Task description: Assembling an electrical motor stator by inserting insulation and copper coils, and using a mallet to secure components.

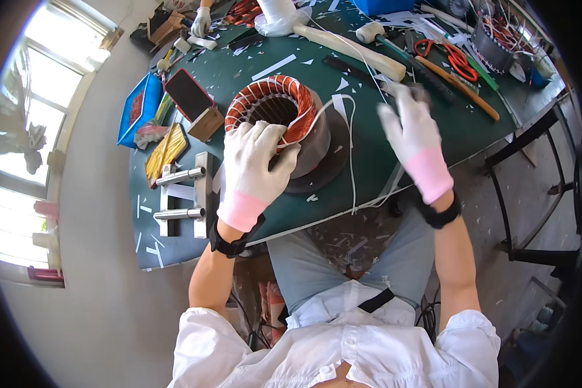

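Two gloved hands work apart: the left hand [255, 158] bends its fingers over the near rim of the copper-wound stator [305, 113], probably steadying it, open end up, on the green surface [372, 165]. The blurred right hand [417, 129] hangs clear; whether either pinches anything, I cannot tell.

Wkshp: wire-wound stator [303, 116], mallet [371, 32] & scissors [454, 55] on grn bench [378, 161].

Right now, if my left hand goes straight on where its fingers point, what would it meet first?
Your left hand would probably first meet the orange wound coil, which it seems to touch on the near side; how high it sits over it is hard to judge from this view.
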